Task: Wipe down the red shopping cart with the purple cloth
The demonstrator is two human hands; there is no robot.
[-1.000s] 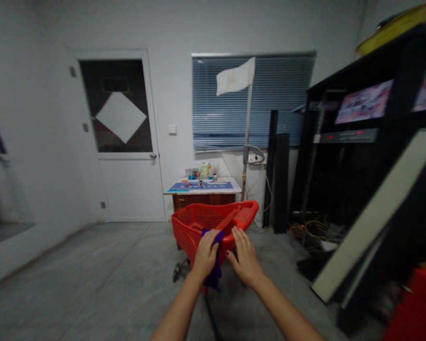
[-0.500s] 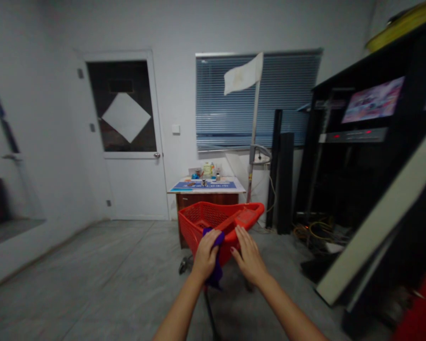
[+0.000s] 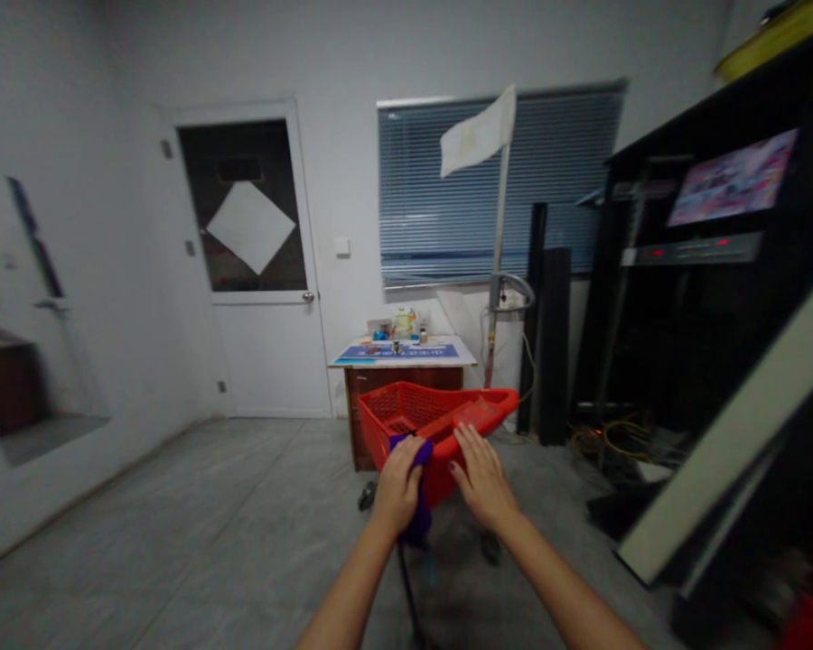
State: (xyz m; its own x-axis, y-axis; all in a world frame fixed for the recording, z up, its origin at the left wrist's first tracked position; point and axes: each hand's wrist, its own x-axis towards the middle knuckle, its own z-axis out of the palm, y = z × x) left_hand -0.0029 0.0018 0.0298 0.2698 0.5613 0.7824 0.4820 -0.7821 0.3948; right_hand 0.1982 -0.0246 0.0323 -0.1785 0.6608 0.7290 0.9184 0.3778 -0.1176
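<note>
A red plastic shopping cart (image 3: pixel 440 483) stands in front of me, its open basket facing away. My left hand (image 3: pixel 401 478) is closed around a purple cloth (image 3: pixel 420 524) at the left part of the cart's red handle edge. The cloth hangs down below my fingers. Farther right, my right hand (image 3: pixel 481 478) rests on the same red edge with its fingers stretched out and the thumb apart, holding nothing. The palms and the undersides of both hands are hidden.
Beyond the cart, a small table (image 3: pixel 352 359) bears bottles and small items. A white flag (image 3: pixel 478 135) rises on a pole near the blinds. A white door (image 3: pixel 271 361) is at the left. A pale board (image 3: pixel 705 469) leans by the dark rack on the right, with cables on the floor.
The view has turned slightly left, so the room appears shifted right. The cart sits a little farther right relative to my left hand. Both hands stay at the cart's edge.
</note>
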